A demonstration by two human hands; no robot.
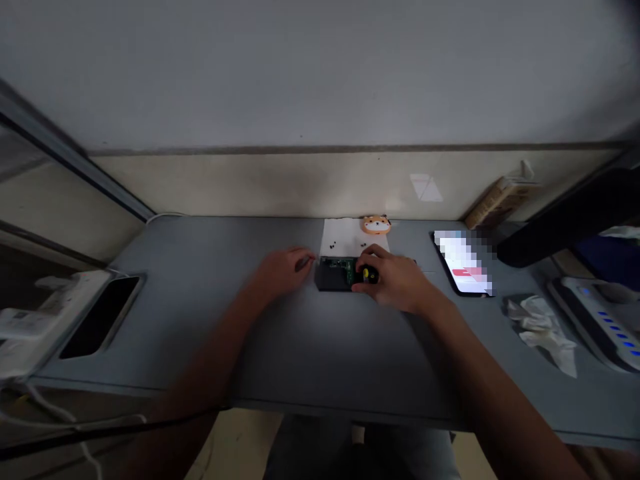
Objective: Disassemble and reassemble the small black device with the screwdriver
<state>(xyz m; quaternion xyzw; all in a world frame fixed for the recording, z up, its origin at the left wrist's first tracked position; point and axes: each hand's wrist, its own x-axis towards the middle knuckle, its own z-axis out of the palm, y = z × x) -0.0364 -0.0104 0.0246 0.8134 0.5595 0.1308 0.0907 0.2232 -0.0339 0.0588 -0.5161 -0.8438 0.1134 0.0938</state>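
Observation:
A small black device [334, 275] with a green circuit board showing on top lies at the middle of the grey desk [310, 340]. My left hand [283, 268] rests on the desk at the device's left edge, fingers curled and touching it. My right hand [393, 277] is at its right side, closed around a small tool with a yellow and black handle [369, 274] held against the board. Behind the device lies a white sheet [345, 237] with a few tiny dark screws on it.
An orange animal-shaped object [376, 225] sits at the sheet's far edge. A lit phone [464, 261] lies to the right, crumpled tissue [543, 327] nearer me. A power strip [605, 320] is at far right. A dark phone [100, 317] lies at left.

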